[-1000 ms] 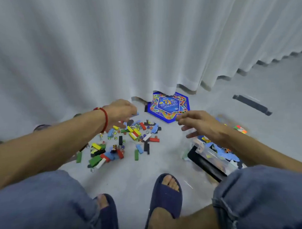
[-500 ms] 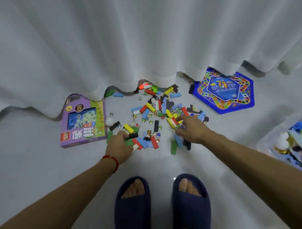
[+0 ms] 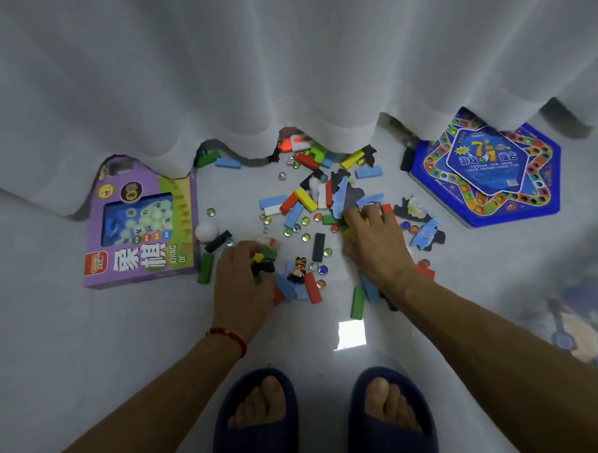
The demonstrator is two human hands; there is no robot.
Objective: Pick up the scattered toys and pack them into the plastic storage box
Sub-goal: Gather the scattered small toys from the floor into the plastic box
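The scattered toys [image 3: 307, 205] lie on the floor [image 3: 91, 335] below the curtain [image 3: 285, 74], whose hem hides some. Left hand [image 3: 245, 282] curls around small blocks [image 3: 263, 261]; right hand [image 3: 376, 247] presses curled fingers into the pile, its catch hidden.

Your arms are bare; red string bracelet [image 3: 226, 334] on left wrist; dark navy open-toe slippers [image 3: 255, 417] on both feet.

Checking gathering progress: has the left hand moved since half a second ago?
Barely. The left hand stays at the pile's near-left edge, right of the purple game box, gripping small blocks.
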